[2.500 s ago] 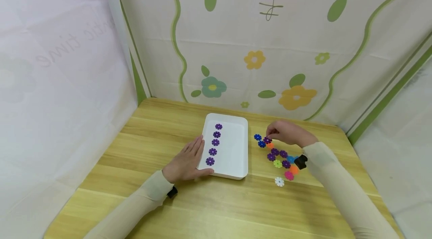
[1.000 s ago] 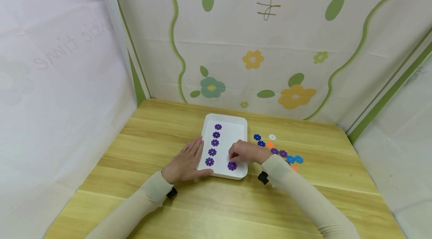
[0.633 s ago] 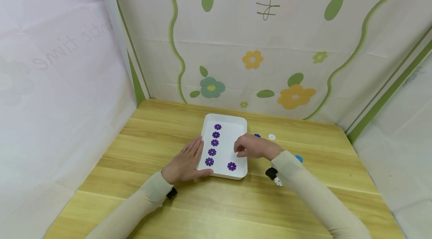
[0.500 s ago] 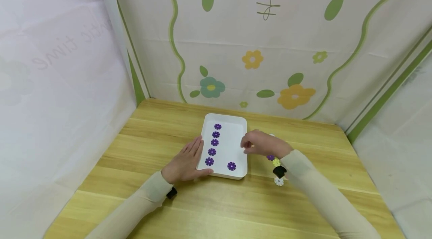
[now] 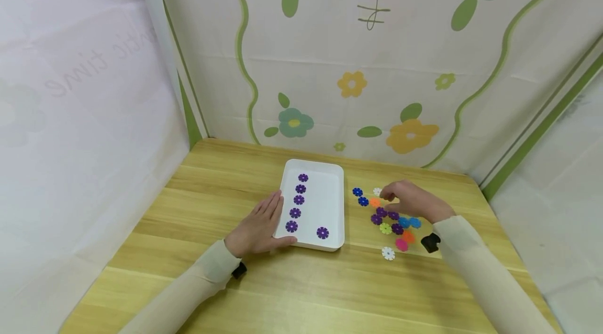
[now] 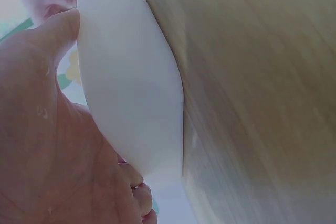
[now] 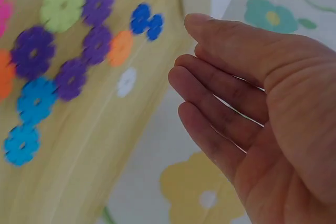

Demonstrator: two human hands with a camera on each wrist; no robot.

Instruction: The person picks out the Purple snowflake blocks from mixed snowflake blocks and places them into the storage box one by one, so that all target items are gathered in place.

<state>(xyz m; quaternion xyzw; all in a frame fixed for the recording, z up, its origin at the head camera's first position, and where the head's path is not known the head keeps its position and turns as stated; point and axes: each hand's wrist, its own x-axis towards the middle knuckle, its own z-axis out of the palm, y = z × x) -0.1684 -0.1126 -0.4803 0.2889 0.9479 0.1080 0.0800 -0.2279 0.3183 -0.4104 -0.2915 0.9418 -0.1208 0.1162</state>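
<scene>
My left hand (image 5: 254,226) rests with straight fingers along the left side of a white tray (image 5: 320,192), its thumb over the front rim. Inside the tray, several purple snowflake discs (image 5: 299,200) form a column on the left. One more purple snowflake disc (image 5: 322,233) lies at the front right. My right hand (image 5: 414,200) hovers above the loose discs right of the tray. In the right wrist view its fingers (image 7: 220,90) are loosely bent and hold nothing. Purple discs (image 7: 33,52) lie below it on the table.
Among the loose pieces are dark blue discs (image 5: 363,201), light blue discs (image 5: 415,222), a yellow-green disc (image 5: 385,229), a pink disc (image 5: 402,244), orange discs (image 5: 408,237) and white discs (image 5: 388,253). A flower-printed cloth (image 5: 315,62) hangs behind the wooden table (image 5: 301,292).
My right hand carried a purple snowflake disc from the pile to the tray's front right and let it go. It has moved back right over the loose discs. My left hand stays put.
</scene>
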